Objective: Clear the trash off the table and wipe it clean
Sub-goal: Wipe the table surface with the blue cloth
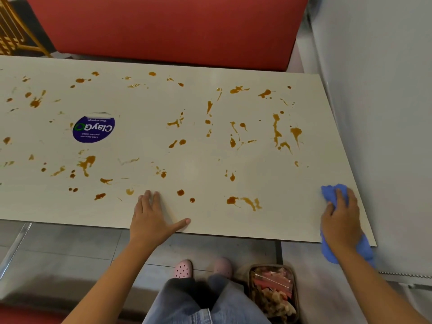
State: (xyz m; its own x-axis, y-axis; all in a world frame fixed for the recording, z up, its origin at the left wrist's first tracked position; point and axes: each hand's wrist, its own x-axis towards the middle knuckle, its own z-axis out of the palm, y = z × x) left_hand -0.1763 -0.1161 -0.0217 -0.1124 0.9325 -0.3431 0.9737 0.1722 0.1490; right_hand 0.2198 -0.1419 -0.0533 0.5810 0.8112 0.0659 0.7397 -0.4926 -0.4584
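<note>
Left hand (pixel 152 218) lies flat with fingers spread on the near edge of the sauce-splattered table (pixel 210 160), while the right hand (pixel 340 220) presses a blue cloth (pixel 332 190) onto the table's near right corner, and a bin of trash (pixel 273 293) sits on the floor.
</note>
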